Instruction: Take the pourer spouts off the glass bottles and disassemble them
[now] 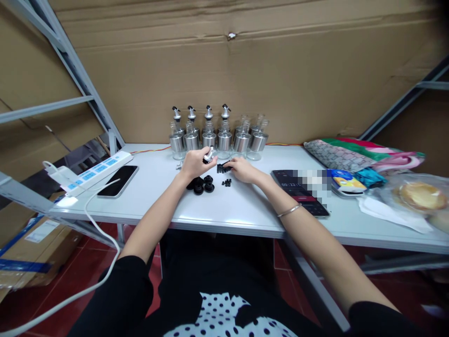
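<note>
My left hand [196,163] is closed around a silver pourer top [209,155] over the white table. Just to its right, my right hand [241,168] has its fingers together at a small cluster of black pieces [221,168]; whether one is pinched is hidden. Round black stoppers [199,186] lie below my left hand, and tiny black parts [227,182] lie below my right. Behind both hands stand glass bottles with steel sleeves [224,140] in rows. Several at the back carry silver pourers with black tips [226,111]. Small silver parts [179,166] lie left of my left hand.
A power strip [100,173] and a dark phone [118,181] with a white cable lie at the left. On the right are a larger device [301,193], a patterned cloth [351,154], packets and wrapped food [423,195]. Cardboard [266,75] stands behind the table.
</note>
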`<action>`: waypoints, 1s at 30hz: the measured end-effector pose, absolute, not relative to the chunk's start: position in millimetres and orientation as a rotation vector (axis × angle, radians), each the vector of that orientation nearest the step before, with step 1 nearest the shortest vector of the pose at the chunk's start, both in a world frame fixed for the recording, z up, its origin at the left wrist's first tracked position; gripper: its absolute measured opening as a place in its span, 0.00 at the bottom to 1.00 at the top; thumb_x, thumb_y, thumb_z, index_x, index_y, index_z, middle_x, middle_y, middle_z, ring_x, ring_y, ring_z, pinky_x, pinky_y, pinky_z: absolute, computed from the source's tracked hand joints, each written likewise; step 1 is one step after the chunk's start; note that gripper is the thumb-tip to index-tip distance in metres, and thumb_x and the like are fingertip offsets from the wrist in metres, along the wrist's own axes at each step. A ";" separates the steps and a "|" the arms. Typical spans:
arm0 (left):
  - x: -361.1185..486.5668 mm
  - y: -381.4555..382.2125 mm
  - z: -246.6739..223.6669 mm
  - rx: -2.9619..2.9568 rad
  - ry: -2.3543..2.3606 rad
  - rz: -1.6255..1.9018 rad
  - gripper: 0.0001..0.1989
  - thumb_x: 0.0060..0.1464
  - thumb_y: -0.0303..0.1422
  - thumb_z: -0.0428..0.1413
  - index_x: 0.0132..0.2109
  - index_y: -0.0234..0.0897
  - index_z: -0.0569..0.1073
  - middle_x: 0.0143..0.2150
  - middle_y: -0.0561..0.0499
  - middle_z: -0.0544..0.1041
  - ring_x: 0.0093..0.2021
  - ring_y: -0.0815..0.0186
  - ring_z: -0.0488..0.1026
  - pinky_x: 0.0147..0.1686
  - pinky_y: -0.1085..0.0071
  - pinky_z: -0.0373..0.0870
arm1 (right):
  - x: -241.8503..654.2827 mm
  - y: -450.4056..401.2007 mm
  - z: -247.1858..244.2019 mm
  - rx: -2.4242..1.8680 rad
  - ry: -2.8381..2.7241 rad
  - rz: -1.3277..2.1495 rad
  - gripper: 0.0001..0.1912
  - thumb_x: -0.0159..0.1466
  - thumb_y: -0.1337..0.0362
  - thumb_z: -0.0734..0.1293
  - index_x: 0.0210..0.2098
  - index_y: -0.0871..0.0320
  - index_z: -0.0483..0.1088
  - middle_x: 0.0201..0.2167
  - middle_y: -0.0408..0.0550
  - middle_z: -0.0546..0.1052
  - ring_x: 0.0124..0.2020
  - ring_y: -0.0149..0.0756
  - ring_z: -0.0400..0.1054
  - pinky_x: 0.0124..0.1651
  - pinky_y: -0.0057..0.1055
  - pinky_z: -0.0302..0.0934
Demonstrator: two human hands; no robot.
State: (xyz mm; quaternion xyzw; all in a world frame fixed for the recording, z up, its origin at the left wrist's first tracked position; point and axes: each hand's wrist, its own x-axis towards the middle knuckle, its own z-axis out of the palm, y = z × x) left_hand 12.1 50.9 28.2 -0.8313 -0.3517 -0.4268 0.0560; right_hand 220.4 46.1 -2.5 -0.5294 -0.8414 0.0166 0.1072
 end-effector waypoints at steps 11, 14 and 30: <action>12.9 50.7 28.3 -2.544 -1.064 -1.286 0.15 0.52 0.41 0.51 0.24 0.38 0.58 0.19 0.55 0.63 0.20 0.71 0.60 0.24 0.75 0.53 | 204.8 38.4 -3.1 -1.470 -2.567 0.076 0.22 0.67 0.64 0.53 0.54 0.57 0.69 0.47 0.57 0.70 0.47 0.42 0.62 0.53 0.39 0.53; 12.9 50.7 28.2 -2.538 -1.068 -1.280 0.15 0.52 0.40 0.51 0.24 0.38 0.58 0.18 0.56 0.62 0.20 0.71 0.60 0.24 0.75 0.53 | 205.2 37.0 -1.6 -1.529 -2.568 0.093 0.22 0.67 0.64 0.52 0.56 0.54 0.68 0.48 0.56 0.70 0.47 0.43 0.62 0.53 0.40 0.52; 12.9 51.8 27.0 -2.555 -1.078 -1.247 0.15 0.52 0.40 0.52 0.24 0.38 0.59 0.18 0.56 0.63 0.20 0.71 0.61 0.24 0.74 0.53 | 203.5 32.4 2.3 -1.578 -2.546 0.084 0.23 0.66 0.66 0.54 0.56 0.56 0.68 0.50 0.56 0.70 0.48 0.45 0.63 0.51 0.37 0.56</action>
